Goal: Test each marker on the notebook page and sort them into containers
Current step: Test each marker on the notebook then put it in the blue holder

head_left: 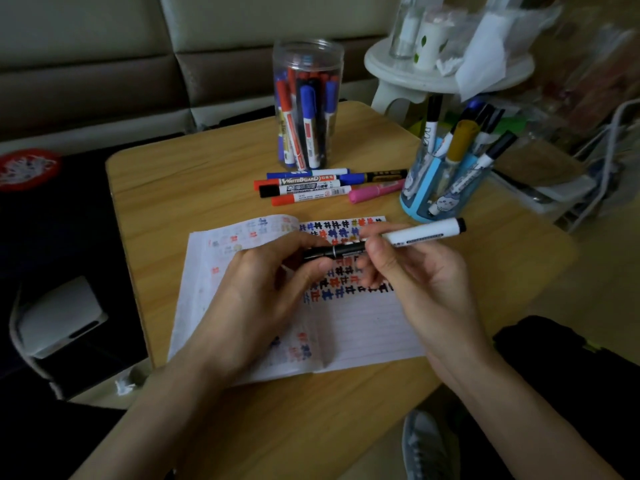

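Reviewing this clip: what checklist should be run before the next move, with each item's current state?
1. Marker held by both hands, left hand on its black end, right hand on the white barrel: ok.
2. Cap off and tip exposed: cannot tell, fingers hide the join.
3. Notebook open under the hands, blank lines below the test marks: ok.
4. Clear jar and blue holder upright on the table: ok.
5. Loose markers lying clear of the page: ok.
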`<state>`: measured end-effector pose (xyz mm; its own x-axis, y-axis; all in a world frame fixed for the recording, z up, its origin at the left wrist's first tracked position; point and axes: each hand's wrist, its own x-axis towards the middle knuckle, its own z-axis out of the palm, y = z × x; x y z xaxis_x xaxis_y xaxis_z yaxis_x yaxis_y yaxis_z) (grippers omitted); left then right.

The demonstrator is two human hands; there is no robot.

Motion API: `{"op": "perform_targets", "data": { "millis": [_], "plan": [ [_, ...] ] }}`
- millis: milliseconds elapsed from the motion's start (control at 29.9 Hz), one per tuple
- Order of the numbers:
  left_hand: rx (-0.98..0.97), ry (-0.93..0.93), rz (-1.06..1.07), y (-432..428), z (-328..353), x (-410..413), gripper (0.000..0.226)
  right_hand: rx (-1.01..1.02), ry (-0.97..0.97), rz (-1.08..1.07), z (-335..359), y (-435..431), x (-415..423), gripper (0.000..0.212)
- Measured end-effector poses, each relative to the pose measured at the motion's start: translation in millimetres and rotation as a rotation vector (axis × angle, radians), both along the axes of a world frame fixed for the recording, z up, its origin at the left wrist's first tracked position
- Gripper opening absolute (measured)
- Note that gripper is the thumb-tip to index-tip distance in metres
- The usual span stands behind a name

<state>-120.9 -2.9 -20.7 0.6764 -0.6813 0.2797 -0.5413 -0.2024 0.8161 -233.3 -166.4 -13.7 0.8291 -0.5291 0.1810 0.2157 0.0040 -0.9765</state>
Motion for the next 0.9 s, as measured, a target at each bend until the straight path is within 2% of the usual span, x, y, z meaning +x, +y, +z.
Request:
{"op": "perform_targets", "data": {
  "millis": [201,335,535,903],
  "plan": [
    [0.029,-0.084,-0.053,-12.4,6.3,-10.1,0.055,-0.018,-0.030,-0.193,8.0,-22.6,-17.0,0.015],
    [0.048,-0.160,-0.114,-31.0,11.8,-20.4,0.039,-0.103,-0.027,-0.242,5.8,-42.4,-40.5,0.010],
    [0.179,-0.243,-0.271,-72.7,13.9,-31.3,0.037,-0.201,-0.025,-0.335,2.6,-80.2,-91.9,0.013],
    [0.155,-0.304,-0.413,-133.3,4.2,-66.0,0.034,-0.372,0.115,-0.616,-19.0,-144.3,-181.3,0.009]
  ]
}}
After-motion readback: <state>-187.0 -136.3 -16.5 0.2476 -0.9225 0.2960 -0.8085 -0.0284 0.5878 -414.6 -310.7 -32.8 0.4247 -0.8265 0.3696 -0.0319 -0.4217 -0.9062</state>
